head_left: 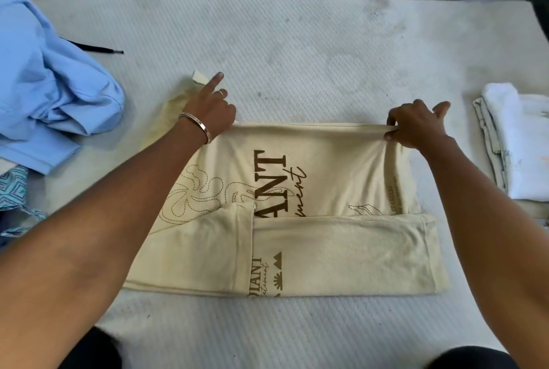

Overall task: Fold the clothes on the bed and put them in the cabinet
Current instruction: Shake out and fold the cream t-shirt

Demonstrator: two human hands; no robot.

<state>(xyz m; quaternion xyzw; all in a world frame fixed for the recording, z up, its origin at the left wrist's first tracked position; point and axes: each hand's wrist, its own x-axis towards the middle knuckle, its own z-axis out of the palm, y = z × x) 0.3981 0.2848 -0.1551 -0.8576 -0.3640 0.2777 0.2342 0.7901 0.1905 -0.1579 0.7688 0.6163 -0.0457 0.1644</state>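
Fingers of the right hand (416, 125) pinch the far fold of the cream T-shirt (326, 178); the left hand (211, 114) grips its far left corner, forefinger extended. Soft knit, brown lettering, it lies long axis left-right on the quilted white mattress (297, 41), mostly nearer than both hands.

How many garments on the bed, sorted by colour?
Cream: 1, the printed shirt held by both hands
Light blue: 1, crumpled shirt
Blue patterned: 1, garment, partly out of frame
White/pale: 2 visible in folded stack
Total: 5
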